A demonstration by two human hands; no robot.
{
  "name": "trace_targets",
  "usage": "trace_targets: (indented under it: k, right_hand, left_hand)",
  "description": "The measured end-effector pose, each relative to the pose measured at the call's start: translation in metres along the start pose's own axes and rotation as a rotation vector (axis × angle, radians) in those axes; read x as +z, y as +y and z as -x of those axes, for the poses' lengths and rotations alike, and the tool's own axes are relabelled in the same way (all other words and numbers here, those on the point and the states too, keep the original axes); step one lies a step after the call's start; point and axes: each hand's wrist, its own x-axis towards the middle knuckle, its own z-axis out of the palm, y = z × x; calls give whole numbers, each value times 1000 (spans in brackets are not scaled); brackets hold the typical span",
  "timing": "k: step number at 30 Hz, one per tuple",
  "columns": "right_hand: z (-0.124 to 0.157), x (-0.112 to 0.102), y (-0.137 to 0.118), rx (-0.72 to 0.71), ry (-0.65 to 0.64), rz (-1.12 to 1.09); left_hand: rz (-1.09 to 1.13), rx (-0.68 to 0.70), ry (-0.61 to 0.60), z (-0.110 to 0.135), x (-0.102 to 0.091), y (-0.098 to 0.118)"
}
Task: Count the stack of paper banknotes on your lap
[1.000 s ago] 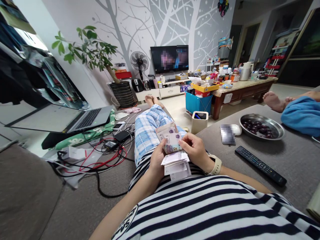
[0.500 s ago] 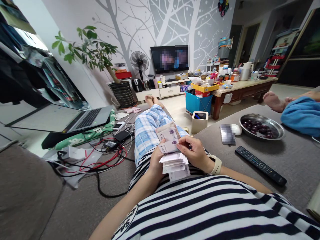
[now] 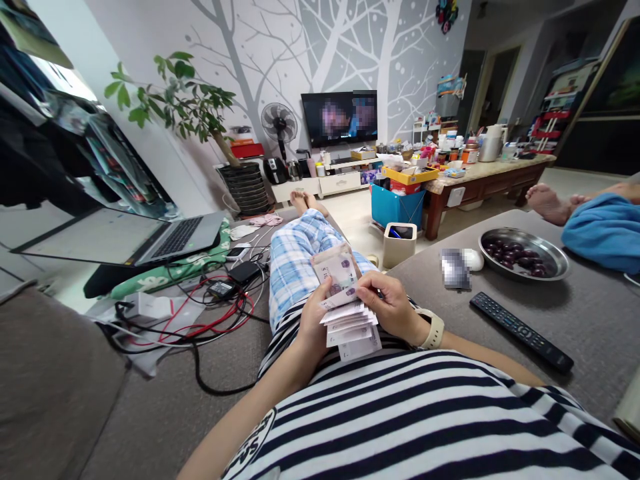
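Note:
I sit on a grey sofa with a stack of banknotes (image 3: 340,273) held over my lap. My left hand (image 3: 314,319) is closed round the stack from the left, thumb on top. My right hand (image 3: 391,305), with a pale watch at the wrist, pinches the top note's edge and folds it down onto several notes (image 3: 350,327) fanned toward my striped shirt. My legs in blue plaid trousers stretch out in front.
A black remote (image 3: 520,331), a steel bowl of dark fruit (image 3: 523,253) and a white mouse (image 3: 472,259) lie on the sofa to the right. Another person's foot (image 3: 548,200) rests beyond. A laptop (image 3: 150,235) and tangled cables (image 3: 210,313) lie left.
My right hand has peeled one note off the upright stack and folded it down toward me onto the fanned notes. My left hand has stayed in place.

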Motion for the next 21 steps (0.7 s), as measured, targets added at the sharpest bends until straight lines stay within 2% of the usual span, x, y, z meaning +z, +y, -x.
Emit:
trace_targets:
  k: [5, 9, 11, 16, 21]
  right_hand:
    - [2, 0, 4, 30, 7, -58]
    - [1, 1, 5, 162, 175, 26]
    - [-1, 2, 6, 207, 217, 48]
    - [-3, 3, 7, 233, 193, 91]
    - [-2, 4, 7, 216, 201, 110]
  left_hand:
    - [0, 8, 50, 1, 6, 3]
    - [-61, 80, 60, 6, 10, 6]
    - [-91, 94, 83, 8, 12, 8]
    - [-104, 67, 96, 10, 13, 8]
    - [-23, 65, 54, 7, 12, 5]
